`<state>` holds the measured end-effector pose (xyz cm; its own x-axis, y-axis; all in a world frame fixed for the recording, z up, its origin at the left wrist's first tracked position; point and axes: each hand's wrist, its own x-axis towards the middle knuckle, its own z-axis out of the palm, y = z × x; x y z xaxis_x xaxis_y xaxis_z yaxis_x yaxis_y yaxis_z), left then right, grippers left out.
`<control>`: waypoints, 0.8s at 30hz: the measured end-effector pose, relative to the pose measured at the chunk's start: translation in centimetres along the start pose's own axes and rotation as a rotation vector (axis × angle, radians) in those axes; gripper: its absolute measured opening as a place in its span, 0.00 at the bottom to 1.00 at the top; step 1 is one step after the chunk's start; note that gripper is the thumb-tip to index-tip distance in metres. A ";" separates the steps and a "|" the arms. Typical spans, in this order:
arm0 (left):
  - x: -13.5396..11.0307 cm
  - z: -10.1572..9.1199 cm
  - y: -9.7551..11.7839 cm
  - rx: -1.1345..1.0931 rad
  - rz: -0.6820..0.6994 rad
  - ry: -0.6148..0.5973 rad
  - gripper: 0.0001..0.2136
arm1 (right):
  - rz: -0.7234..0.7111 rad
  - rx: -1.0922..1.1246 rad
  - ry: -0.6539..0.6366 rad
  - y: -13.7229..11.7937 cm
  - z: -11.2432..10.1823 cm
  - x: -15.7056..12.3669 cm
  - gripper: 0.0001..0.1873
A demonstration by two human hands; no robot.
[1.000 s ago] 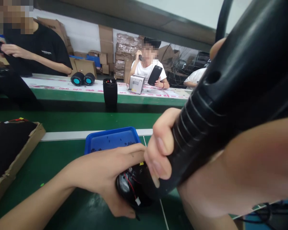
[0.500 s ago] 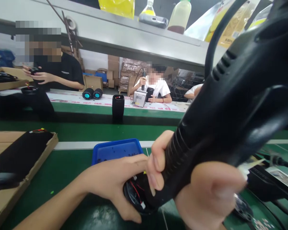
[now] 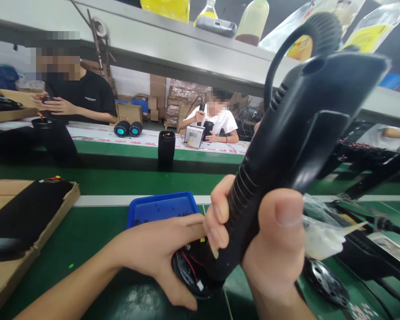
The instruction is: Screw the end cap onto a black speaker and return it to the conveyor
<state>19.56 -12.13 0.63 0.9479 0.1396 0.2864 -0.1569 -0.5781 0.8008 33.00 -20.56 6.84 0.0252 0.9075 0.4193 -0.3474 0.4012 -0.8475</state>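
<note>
Low over the green worktop (image 3: 96, 240), a black housing (image 3: 183, 269) sits with its open end facing up, a red wire (image 3: 190, 263) and white connector (image 3: 199, 285) showing inside, and the left hand (image 3: 153, 244) has its fingers curled around its side. Meanwhile the right hand (image 3: 270, 249) is wrapped firmly around a tilted black power tool (image 3: 283, 129), whose lower end meets the opening, its tip hidden; just behind lies a blue tray (image 3: 163, 205).
</note>
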 end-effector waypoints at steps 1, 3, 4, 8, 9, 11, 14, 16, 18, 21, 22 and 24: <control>0.0 0.0 -0.1 -0.005 -0.004 -0.003 0.38 | 0.000 -0.001 -0.005 0.0 0.0 0.1 0.41; -0.1 0.0 -0.3 -0.020 -0.006 -0.003 0.41 | -0.029 0.007 -0.004 0.1 -0.1 0.3 0.40; -0.2 0.0 -0.5 -0.023 -0.010 -0.004 0.43 | -0.033 0.024 0.001 0.1 -0.1 0.3 0.39; -0.3 -0.1 -0.7 -0.036 -0.019 -0.016 0.45 | 0.004 0.070 0.038 0.1 0.1 0.4 0.35; -0.3 -0.1 -0.6 -0.043 -0.018 -0.024 0.45 | -0.007 0.064 0.047 0.1 0.2 0.5 0.34; -0.2 -0.1 -0.4 -0.057 -0.007 -0.034 0.46 | -0.028 0.052 0.057 0.0 0.4 0.5 0.31; 0.0 -0.2 0.1 -0.064 -0.006 -0.018 0.45 | -0.009 0.060 0.043 0.0 0.4 0.6 0.29; 0.0 -0.2 0.4 -0.053 -0.021 -0.011 0.43 | -0.004 0.064 0.053 0.0 0.4 0.6 0.28; 0.0 -0.2 0.6 -0.036 -0.040 -0.017 0.41 | -0.008 0.060 0.069 -0.1 0.4 0.7 0.28; -0.1 -0.3 0.7 -0.034 -0.040 -0.023 0.40 | 0.000 0.061 0.077 -0.1 0.5 0.8 0.29; -0.1 -0.3 0.6 -0.042 -0.040 -0.024 0.40 | 0.003 0.067 0.077 -0.1 0.5 0.9 0.30; -0.1 -0.2 0.5 -0.056 -0.047 -0.031 0.42 | 0.022 0.076 0.071 0.0 0.5 0.9 0.32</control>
<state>19.33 -12.27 1.16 0.9625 0.1403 0.2324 -0.1266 -0.5253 0.8415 32.54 -19.80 7.44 0.0826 0.9237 0.3741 -0.4188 0.3728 -0.8280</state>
